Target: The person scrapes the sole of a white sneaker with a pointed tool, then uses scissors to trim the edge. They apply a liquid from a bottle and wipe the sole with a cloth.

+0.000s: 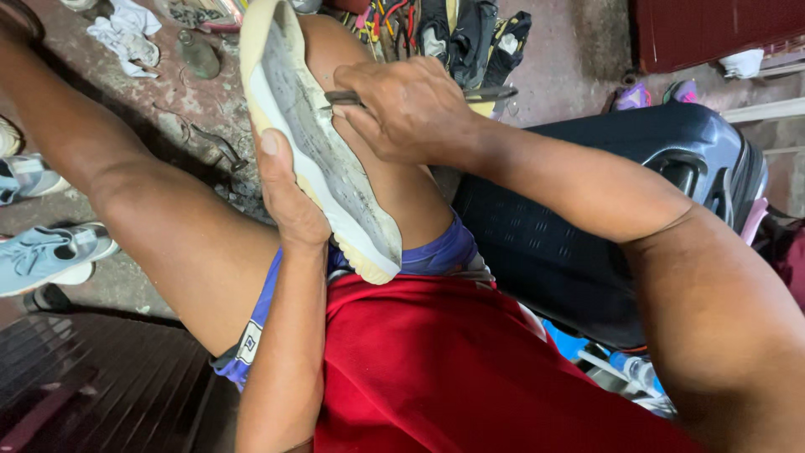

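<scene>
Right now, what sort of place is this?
Probably an informal shoe-repair spot on a bare concrete floor: a worn sole is being worked with a metal tool, with light-blue sneakers lying nearby.

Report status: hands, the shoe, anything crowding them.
Left hand grips the pale shoe sole, propped on the knee. Right hand presses a dark metal tool against it. Dark suitcase beside the right forearm.

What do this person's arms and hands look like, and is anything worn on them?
Both arms are bare along all that shows: no sleeves, gloves, watch or rings visible. The left hand shows a short, pale thumbnail. The right hand has prominent knuckles. A red shirt and blue shorts are worn.
</scene>
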